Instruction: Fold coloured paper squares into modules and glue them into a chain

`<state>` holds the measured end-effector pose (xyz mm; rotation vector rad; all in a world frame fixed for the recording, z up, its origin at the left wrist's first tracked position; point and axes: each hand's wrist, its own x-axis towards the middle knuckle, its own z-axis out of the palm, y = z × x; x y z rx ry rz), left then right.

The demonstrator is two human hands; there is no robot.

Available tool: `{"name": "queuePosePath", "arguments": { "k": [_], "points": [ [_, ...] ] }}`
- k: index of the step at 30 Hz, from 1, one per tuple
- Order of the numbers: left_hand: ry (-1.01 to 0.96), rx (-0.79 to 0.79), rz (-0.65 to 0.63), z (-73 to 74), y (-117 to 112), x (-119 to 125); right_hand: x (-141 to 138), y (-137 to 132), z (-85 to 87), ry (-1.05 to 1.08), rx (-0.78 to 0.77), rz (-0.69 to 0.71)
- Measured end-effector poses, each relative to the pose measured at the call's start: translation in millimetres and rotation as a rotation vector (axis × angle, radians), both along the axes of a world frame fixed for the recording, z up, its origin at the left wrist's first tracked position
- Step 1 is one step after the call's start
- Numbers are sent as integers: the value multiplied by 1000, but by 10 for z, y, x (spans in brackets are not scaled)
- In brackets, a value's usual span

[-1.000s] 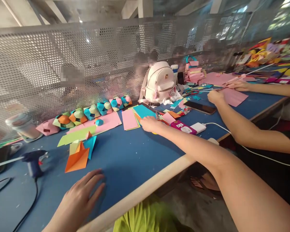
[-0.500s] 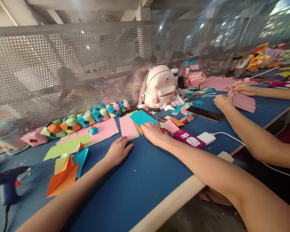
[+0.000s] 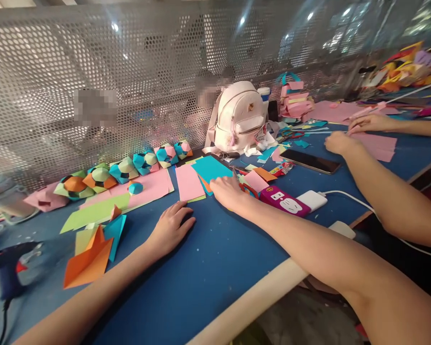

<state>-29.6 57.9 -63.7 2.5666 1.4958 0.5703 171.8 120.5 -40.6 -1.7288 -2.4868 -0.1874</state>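
My left hand rests palm down on the blue table, its fingers apart and holding nothing, just in front of a pink paper sheet. My right hand is at the front edge of a blue paper sheet, fingers bent together on it; the fingertips are partly hidden. Orange paper peeks out beside that hand, and orange-handled scissors lie right of it. Folded orange paper and folded blue paper stand near my left forearm. Behind them runs a row of multicoloured folded-paper balls.
A glue gun stands at left. A white backpack leans near the mesh panel. A purple power strip, white charger with cable and a phone lie at right. Another person's hands handle pink paper.
The camera view has tilted down slightly, so things appear higher in the picture. Both my hands stay at nearly the same places on the table.
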Motion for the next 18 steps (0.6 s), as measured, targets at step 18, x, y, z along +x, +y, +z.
{"name": "queuePosePath", "arguments": {
  "k": [18],
  "points": [
    [-1646,-851,374,131,-605,32,-468,-900,-115,78,189,680]
  ]
}}
